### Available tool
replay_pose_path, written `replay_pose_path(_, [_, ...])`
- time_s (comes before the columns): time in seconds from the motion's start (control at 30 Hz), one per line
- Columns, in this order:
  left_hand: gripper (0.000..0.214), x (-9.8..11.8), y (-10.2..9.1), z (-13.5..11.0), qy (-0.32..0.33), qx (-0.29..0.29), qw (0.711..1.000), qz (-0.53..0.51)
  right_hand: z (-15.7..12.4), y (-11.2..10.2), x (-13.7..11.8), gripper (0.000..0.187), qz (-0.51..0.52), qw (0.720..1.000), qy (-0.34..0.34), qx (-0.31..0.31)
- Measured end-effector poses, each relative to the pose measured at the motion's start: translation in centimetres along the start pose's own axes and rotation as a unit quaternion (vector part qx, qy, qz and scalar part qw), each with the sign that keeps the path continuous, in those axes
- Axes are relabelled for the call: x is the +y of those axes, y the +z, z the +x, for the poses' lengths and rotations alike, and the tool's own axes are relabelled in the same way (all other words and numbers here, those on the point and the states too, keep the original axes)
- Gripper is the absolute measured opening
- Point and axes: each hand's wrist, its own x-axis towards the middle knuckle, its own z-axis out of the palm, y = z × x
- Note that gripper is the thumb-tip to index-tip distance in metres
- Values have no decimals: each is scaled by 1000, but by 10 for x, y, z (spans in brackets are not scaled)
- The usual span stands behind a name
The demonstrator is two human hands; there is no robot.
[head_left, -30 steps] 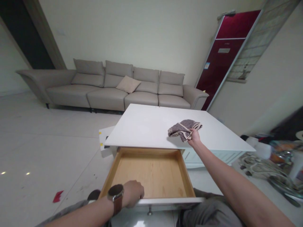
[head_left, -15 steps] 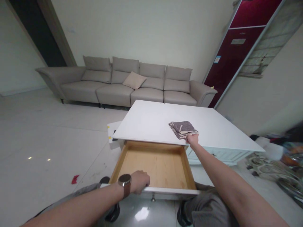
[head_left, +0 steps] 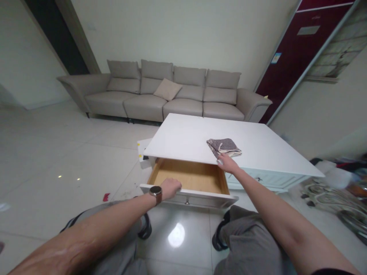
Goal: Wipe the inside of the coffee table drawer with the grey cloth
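Observation:
A folded grey cloth (head_left: 224,146) with a cream edge lies flat on the white coffee table (head_left: 183,137), near its front edge. My right hand (head_left: 226,164) rests at that edge just in front of the cloth, fingers stretched out and holding nothing. My left hand (head_left: 170,188), with a brown-strapped watch on the wrist, is closed over the white front panel of the table's wooden drawer (head_left: 190,179). The drawer stands partly open and its inside is bare.
A long grey sofa (head_left: 166,93) with a beige cushion stands against the far wall. A dark red cabinet (head_left: 298,57) is at the back right. Clutter lies on the floor at the right (head_left: 335,187). A white box (head_left: 142,151) sits left of the table.
My right hand laid the cloth flat on the table and let go of it, drawing back to the edge. The drawer has slid partly in under my left hand.

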Motion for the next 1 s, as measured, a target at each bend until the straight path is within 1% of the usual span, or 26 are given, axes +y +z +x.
replay_pose_path(0.07, [30, -4, -1, 6, -15, 12, 1000, 5, -4, 0, -4, 25, -3, 999, -22, -26])
replay_pose_path(0.13, [34, -11, -1, 13, -27, 39, 999, 6, -10, 2, -7, 37, 14, 999, -25, -46])
replay_pose_path(0.2, [49, -19, -1, 24, -39, 82, 996, 22, -16, 4, -8, 63, 34, 996, -24, -74])
replay_pose_path(0.3, [78, -36, -2, 46, -70, 137, 986, 67, -26, 9, -9, 111, 29, 992, -16, -125])
replay_pose_path(0.33, [87, -43, -3, 53, -86, 144, 983, 78, -29, 11, -9, 122, 19, 990, -11, -136])
replay_pose_path(0.37, [95, -49, -4, 60, -104, 147, 980, 83, -31, 13, -10, 129, 8, 990, -8, -141])
replay_pose_path(0.4, [102, -55, -5, 67, -121, 144, 979, 83, -33, 15, -10, 131, -5, 990, -5, -140])
replay_pose_path(0.43, [107, -61, -5, 73, -135, 138, 978, 80, -34, 17, -11, 130, -18, 991, -2, -132])
replay_pose_path(0.5, [113, -72, -4, 82, -151, 119, 979, 71, -36, 20, -12, 118, -45, 993, 0, -105])
replay_pose_path(0.57, [114, -81, -2, 88, -140, 109, 981, 75, -35, 21, -12, 103, -69, 995, -5, -76])
replay_pose_path(0.63, [111, -87, 1, 92, -112, 119, 982, 91, -34, 22, -12, 89, -89, 995, -15, -52])
replay_pose_path(0.73, [103, -91, 2, 97, -77, 148, 981, 104, -32, 25, -14, 73, -114, 993, -22, -22])
replay_pose_path(0.83, [89, -92, -2, 102, -71, 175, 977, 102, -27, 31, -17, 60, -134, 991, -8, -9])
replay_pose_path(0.93, [70, -99, -12, 108, -56, 191, 975, 98, -21, 39, -17, 57, -148, 989, -3, -4])
replay_pose_path(1.0, [65, -107, -19, 111, -26, 193, 976, 101, -17, 44, -13, 57, -152, 988, -9, 0])
